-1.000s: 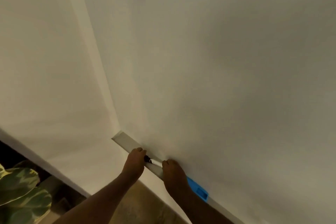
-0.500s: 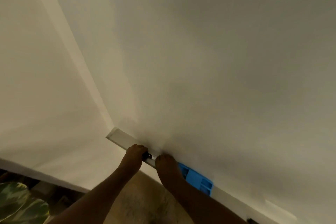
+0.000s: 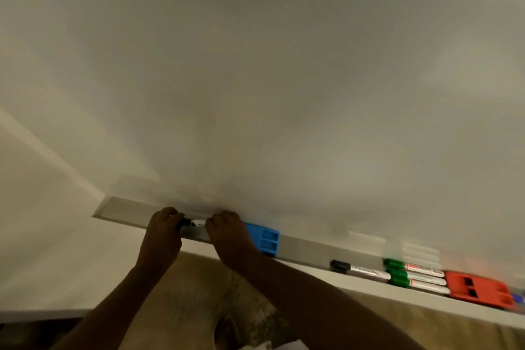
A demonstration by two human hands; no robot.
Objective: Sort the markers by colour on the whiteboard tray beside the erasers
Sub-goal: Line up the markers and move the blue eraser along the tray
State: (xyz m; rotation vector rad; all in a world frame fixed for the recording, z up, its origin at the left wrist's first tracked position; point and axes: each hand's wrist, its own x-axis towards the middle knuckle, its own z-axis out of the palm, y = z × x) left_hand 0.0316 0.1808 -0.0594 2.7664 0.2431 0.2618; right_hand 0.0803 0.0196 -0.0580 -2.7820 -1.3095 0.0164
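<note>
Black-capped marker, white barrel, is lying on the left stretch of the whiteboard tray. Left hand is curling its fingers round the cap end, right hand round the barrel. Blue eraser is sitting just beside the right hand.

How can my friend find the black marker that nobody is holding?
Follow the grey tray under the whiteboard rightwards past the blue eraser. The black-capped marker lies flat just left of the green-capped markers. Its neighbours have green caps, and no hand touches it.
</note>
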